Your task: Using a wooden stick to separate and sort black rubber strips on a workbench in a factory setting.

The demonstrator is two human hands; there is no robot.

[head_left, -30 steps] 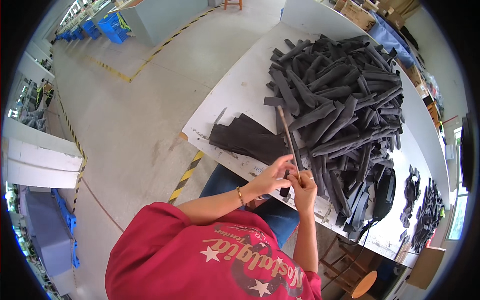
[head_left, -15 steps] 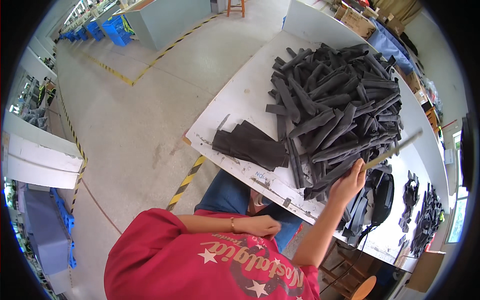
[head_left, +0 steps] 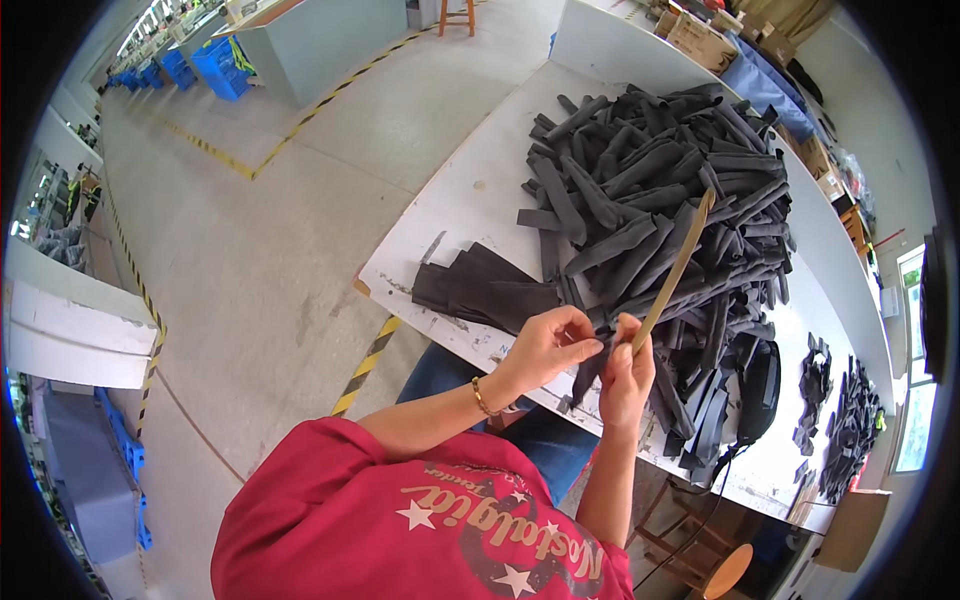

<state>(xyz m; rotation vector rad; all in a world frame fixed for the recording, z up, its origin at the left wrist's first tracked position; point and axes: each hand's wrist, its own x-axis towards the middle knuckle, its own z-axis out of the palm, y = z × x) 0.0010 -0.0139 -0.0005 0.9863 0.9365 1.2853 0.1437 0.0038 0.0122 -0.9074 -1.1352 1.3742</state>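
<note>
Lining up, it seems

A dark strip (head_left: 588, 378) hangs by the near edge of the table (head_left: 450, 215). The right hand (head_left: 626, 376) grips a tan stick (head_left: 675, 270); the left hand (head_left: 550, 347) is nearly closed, its hold unclear. Next probably needs steady fingers on both.

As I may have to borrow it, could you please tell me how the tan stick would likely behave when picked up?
The tan stick is probably stiff, since it runs nearly straight out of the right hand. It seems light, being slender and held in one hand. It might roll if laid down, given its rod-like shape.
</note>
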